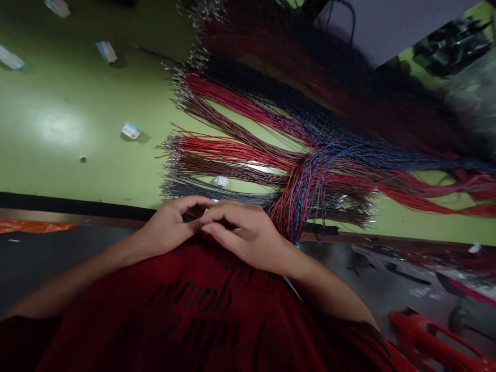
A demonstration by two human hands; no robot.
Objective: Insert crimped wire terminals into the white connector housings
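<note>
My left hand [170, 227] and my right hand [244, 232] meet at the near edge of a green table [77, 129], just above my red shirt. Both hands are curled with fingertips pinched together around something small and whitish that I cannot make out. Dark grey wires [217, 192] run toward the fingertips. A small white connector [220, 181] lies on the table just beyond my hands. Bundles of red, brown, blue and twisted red-blue wires [306, 181] with metal terminals fan out across the table to the right.
Small white-blue connector pieces [130, 130] lie scattered on the left of the table, with more at the far left [106, 51]. A red plastic stool or crate [430, 341] stands on the floor at lower right. Dark clutter [449, 46] sits at the upper right.
</note>
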